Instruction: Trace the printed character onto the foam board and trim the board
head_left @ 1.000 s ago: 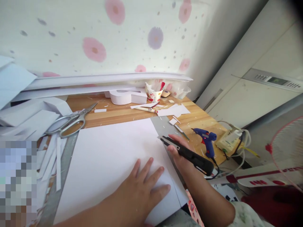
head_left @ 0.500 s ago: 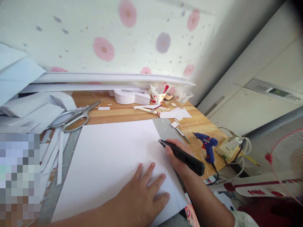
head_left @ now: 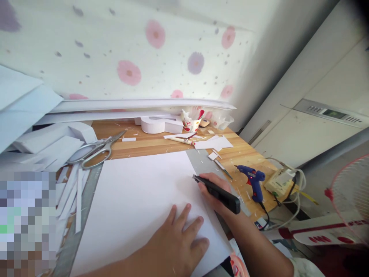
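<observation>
A large white sheet [head_left: 135, 196] lies over a grey cutting mat [head_left: 198, 161]. My left hand [head_left: 181, 238] rests flat on the lower right of the sheet, fingers spread. In my right hand [head_left: 211, 192] is a black utility knife [head_left: 221, 195], its tip angled up and left over the sheet's right side. Whether the tip touches the sheet I cannot tell. Silver scissors [head_left: 99, 150] lie beyond the sheet's upper left corner. To the right of the knife is a blue glue gun [head_left: 252, 179] with a small red light.
White paper strips [head_left: 78, 200] and folded white pieces [head_left: 49, 140] crowd the left. Along the back stand a white letter-like shape [head_left: 160, 125] and a patterned cup [head_left: 190, 124]. A power strip [head_left: 279, 181] with cables sits at the right table edge, near a racket-like mesh [head_left: 353, 192].
The whole view has shifted slightly, so things sit a little lower. The knife's rear end has swung slightly left in my right hand. My left hand keeps its place on the sheet.
</observation>
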`<action>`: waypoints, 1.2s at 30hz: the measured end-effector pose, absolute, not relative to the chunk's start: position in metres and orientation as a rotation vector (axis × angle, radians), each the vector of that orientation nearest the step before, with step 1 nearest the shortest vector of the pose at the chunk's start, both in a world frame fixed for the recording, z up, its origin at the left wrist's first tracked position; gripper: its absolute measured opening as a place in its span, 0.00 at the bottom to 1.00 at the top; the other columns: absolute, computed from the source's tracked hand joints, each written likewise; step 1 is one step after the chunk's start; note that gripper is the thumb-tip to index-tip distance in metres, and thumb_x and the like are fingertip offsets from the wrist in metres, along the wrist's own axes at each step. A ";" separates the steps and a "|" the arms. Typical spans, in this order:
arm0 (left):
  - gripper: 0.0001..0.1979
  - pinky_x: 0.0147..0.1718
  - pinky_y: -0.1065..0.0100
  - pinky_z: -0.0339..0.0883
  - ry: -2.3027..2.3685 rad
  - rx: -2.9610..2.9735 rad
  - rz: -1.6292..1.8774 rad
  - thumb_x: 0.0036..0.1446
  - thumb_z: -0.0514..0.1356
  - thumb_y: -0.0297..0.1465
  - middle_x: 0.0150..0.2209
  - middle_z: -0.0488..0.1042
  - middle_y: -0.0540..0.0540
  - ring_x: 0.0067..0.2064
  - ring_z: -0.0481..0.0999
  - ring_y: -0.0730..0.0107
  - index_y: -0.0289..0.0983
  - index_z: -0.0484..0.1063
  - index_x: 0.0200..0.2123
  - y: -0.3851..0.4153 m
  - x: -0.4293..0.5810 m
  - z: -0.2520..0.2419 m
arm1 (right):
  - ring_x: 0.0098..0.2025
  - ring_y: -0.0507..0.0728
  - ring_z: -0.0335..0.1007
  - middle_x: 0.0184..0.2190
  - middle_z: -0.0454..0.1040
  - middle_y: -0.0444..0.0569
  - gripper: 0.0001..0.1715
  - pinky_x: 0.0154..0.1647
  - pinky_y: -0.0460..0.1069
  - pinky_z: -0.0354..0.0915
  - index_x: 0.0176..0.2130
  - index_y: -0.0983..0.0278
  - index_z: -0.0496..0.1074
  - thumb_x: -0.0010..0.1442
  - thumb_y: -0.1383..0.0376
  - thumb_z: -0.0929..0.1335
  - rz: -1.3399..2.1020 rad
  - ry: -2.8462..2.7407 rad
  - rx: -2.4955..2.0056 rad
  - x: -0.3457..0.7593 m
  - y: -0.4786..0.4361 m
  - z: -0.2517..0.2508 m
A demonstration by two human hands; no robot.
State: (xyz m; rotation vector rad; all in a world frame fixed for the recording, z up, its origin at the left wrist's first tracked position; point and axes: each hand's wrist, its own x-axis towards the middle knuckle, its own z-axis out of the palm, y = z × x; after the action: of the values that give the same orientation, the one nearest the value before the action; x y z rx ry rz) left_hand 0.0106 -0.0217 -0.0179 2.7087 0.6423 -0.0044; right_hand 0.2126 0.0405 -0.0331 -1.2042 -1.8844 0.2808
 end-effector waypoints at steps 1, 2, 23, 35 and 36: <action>0.27 0.50 0.25 0.48 0.640 2.697 -0.058 0.55 0.57 0.27 0.64 0.54 0.34 0.63 0.47 0.26 0.39 0.61 0.59 -0.022 0.011 -0.015 | 0.35 0.55 0.74 0.33 0.77 0.47 0.10 0.37 0.50 0.70 0.40 0.60 0.72 0.56 0.65 0.67 0.295 -1.890 -1.201 0.214 0.042 -0.032; 0.29 0.51 0.25 0.46 0.638 2.683 -0.099 0.54 0.59 0.29 0.64 0.53 0.33 0.63 0.46 0.26 0.38 0.60 0.59 -0.022 0.011 -0.011 | 0.35 0.55 0.74 0.34 0.77 0.47 0.10 0.38 0.50 0.70 0.40 0.60 0.72 0.56 0.65 0.67 0.306 -1.897 -1.202 0.214 0.043 -0.031; 0.37 0.57 0.32 0.36 0.728 2.697 0.075 0.47 0.60 0.44 0.65 0.52 0.37 0.65 0.40 0.34 0.42 0.56 0.60 -0.031 0.006 -0.017 | 0.32 0.54 0.72 0.32 0.75 0.46 0.11 0.34 0.48 0.68 0.42 0.60 0.70 0.56 0.67 0.66 0.256 -1.944 -1.227 0.222 -0.003 -0.031; 0.39 0.58 0.34 0.38 0.733 2.717 -0.002 0.46 0.61 0.42 0.66 0.50 0.39 0.66 0.41 0.34 0.44 0.55 0.61 -0.032 0.006 -0.010 | 0.30 0.55 0.72 0.29 0.75 0.45 0.07 0.31 0.49 0.67 0.37 0.59 0.72 0.54 0.65 0.68 0.368 -1.907 -1.315 0.238 -0.039 -0.023; 0.38 0.58 0.34 0.39 0.730 2.714 0.006 0.46 0.61 0.43 0.66 0.50 0.40 0.65 0.42 0.35 0.44 0.55 0.61 -0.031 0.006 -0.009 | 0.30 0.56 0.72 0.29 0.76 0.45 0.06 0.31 0.49 0.68 0.36 0.59 0.73 0.54 0.64 0.68 0.389 -1.849 -1.345 0.241 -0.039 -0.022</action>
State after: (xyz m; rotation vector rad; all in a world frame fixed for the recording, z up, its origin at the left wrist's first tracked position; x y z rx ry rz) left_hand 0.0060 -0.0314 -0.0092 2.7142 0.7296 0.0059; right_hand 0.2410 -0.0387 -0.0220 -1.3450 -1.8491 0.3887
